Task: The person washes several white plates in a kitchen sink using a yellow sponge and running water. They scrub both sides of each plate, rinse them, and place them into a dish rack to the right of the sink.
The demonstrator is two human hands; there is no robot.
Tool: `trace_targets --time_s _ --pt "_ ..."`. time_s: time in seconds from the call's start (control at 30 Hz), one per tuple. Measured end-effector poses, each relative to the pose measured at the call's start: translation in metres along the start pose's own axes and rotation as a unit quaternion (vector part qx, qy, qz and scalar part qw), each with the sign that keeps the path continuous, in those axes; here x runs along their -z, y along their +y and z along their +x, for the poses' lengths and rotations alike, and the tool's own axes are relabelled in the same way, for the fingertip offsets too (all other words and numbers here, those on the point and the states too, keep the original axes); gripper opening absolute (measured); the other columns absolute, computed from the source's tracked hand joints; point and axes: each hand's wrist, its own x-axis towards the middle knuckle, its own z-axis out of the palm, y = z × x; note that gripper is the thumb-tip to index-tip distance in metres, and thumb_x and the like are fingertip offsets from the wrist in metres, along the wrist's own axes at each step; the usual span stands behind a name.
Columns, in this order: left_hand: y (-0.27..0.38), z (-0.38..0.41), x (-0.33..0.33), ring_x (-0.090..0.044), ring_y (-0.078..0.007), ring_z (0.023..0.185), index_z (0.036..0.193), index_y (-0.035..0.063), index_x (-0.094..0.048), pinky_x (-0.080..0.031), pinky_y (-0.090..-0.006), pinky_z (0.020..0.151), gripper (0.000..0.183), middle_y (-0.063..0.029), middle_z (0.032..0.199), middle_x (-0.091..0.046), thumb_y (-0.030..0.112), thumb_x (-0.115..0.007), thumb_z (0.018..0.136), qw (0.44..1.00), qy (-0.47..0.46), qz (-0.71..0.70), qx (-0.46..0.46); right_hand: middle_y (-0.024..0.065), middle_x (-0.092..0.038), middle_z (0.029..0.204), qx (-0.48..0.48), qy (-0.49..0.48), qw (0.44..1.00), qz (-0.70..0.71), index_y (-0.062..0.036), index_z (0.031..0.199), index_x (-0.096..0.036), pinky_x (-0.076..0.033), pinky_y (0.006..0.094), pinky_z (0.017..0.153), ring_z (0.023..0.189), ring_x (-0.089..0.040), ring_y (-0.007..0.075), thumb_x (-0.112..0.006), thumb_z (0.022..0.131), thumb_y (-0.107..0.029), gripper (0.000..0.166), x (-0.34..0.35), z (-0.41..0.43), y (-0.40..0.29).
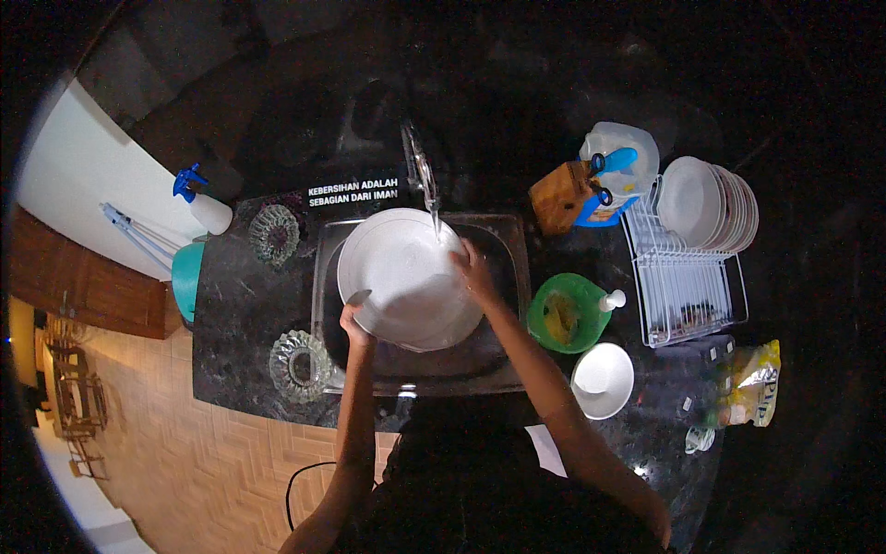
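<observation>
Over a metal sink (522,277), a large round white basin (408,291) is tilted so that its inside faces me. My left hand (358,325) grips the lower left rim, with the thumb over the edge. On the upper right rim sits my right hand (472,270), its fingers partly hidden by the basin. A chrome faucet (421,166) reaches down from the back, and a thin stream of water appears to run from it into the basin. Most of the sink's floor is hidden beneath the basin.
Fluted glass dishes (275,235) stand left of the sink, near a spray bottle (211,213). To the right are a green pump container (564,311), a white bowl (609,381), a wooden block (559,199) with scissors, and a wire dish rack (644,291) holding several plates (689,201).
</observation>
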Motion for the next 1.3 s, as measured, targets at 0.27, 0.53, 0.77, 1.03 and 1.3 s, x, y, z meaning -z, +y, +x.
trace_targets --time_s 0.27,0.53,0.77,1.03,1.3 --pt "0.01 0.021 0.019 -0.047 -0.0235 0.093 0.095 -0.0046 -0.053 -0.035 -0.0309 0.082 0.047 -0.0137 0.099 -0.053 0.028 -0.039 0.065 0.989 -0.088 0.105 -0.05 0.0065 -0.048 0.1 -0.206 -0.077 0.928 0.3 -0.0059 0.115 -0.04 -0.039 0.029 0.07 0.086 -0.047 0.017 -0.064 0.065 -0.034 0.063 -0.019 -0.022 -0.001" --pt "0.021 0.0 -0.013 -0.052 -0.0254 0.083 0.084 -0.001 -0.054 -0.041 -0.0343 0.074 0.038 -0.0129 0.087 -0.055 0.03 -0.047 0.062 0.996 0.014 -0.082 0.014 0.0122 -0.05 0.102 -0.142 -0.144 0.974 0.102 0.0026 0.115 -0.035 -0.041 0.0326 0.075 0.088 -0.051 0.0208 -0.067 0.063 -0.024 0.066 0.012 -0.032 -0.089" --pt "-0.011 0.021 -0.068 -0.05 -0.0253 0.09 0.105 -0.0011 -0.046 -0.037 -0.0353 0.08 0.049 -0.0112 0.1 -0.052 0.03 -0.055 0.069 0.974 -0.028 -0.116 0.194 0.0149 -0.056 0.092 -0.024 -0.036 0.998 -0.043 0.0 0.103 -0.049 -0.042 0.0349 0.073 0.081 -0.055 0.0258 -0.06 0.066 -0.015 0.042 0.058 -0.024 -0.099" --pt "-0.01 0.007 -0.119 -0.049 -0.0257 0.095 0.111 -0.0003 -0.043 -0.038 -0.0383 0.083 0.042 -0.0116 0.104 -0.051 0.027 -0.049 0.079 0.934 -0.095 -0.057 0.339 0.023 -0.052 0.099 0.028 0.049 0.965 -0.256 0.0031 0.107 -0.043 -0.041 0.0394 0.077 0.09 -0.052 0.0348 -0.055 0.071 -0.02 0.045 0.079 -0.033 -0.123" --pt "0.008 -0.016 -0.073 -0.052 -0.0233 0.088 0.116 0.0019 -0.041 -0.042 -0.0358 0.077 0.041 -0.0093 0.1 -0.053 0.026 -0.041 0.083 0.948 -0.119 -0.127 0.264 0.0147 -0.054 0.097 -0.103 -0.05 0.993 0.021 -0.0005 0.108 -0.045 -0.041 0.035 0.077 0.091 -0.052 0.0263 -0.058 0.067 -0.016 0.045 0.081 -0.018 -0.1"
